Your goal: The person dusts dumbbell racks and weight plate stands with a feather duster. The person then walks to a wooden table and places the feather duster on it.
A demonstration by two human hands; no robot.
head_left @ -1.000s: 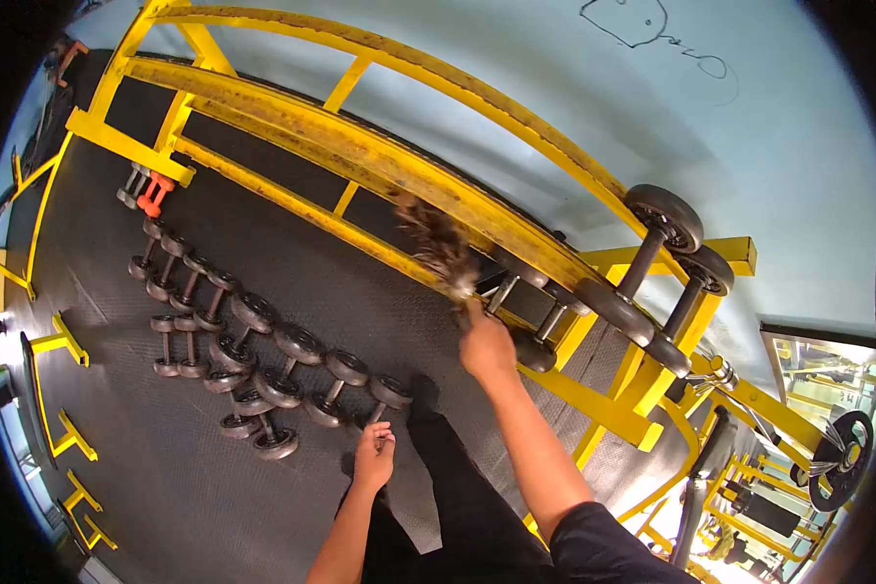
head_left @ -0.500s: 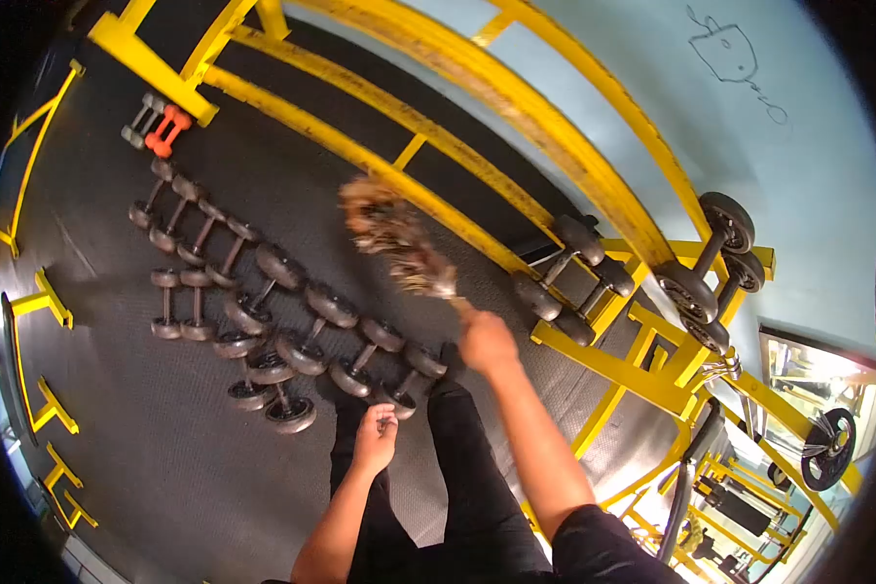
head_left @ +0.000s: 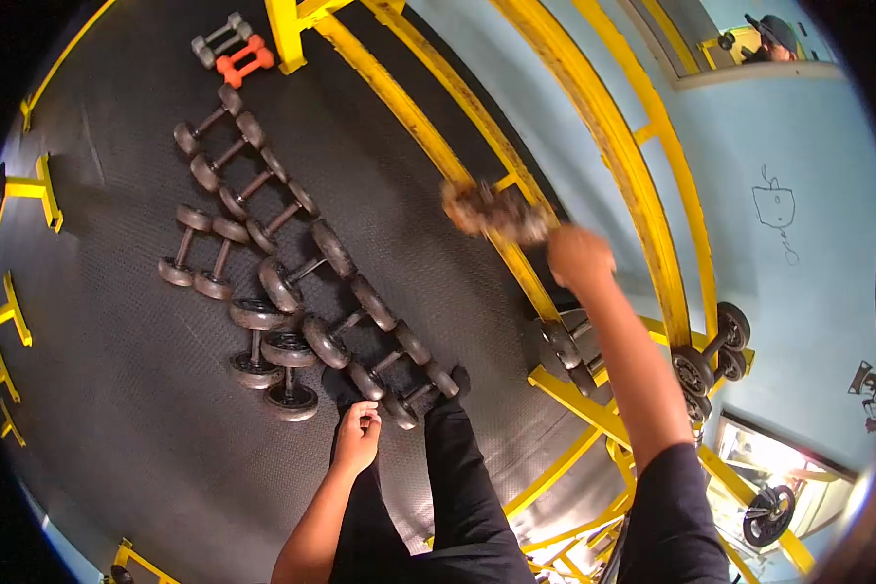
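My right hand (head_left: 579, 259) is raised and grips the handle of a brown feather duster (head_left: 492, 210). The duster's blurred feathers lie against the lower rail of the yellow dumbbell rack (head_left: 428, 127). My left hand (head_left: 357, 436) hangs at my thigh with its fingers curled in, and I cannot see anything in it. It hovers just above the nearest dumbbell of a floor row (head_left: 360, 331). My black trouser legs fill the bottom middle.
Several black dumbbells lie in rows on the dark rubber floor (head_left: 117, 389). An orange dumbbell (head_left: 243, 63) and a grey one sit by the rack's foot. More dumbbells (head_left: 701, 365) rest on the rack at right. Yellow frames line the left edge. A light blue wall stands behind the rack.
My right hand has lifted up and to the right, carrying the duster from over the floor dumbbells to the rack rail. The view has swung left. My left hand stays at my thigh.
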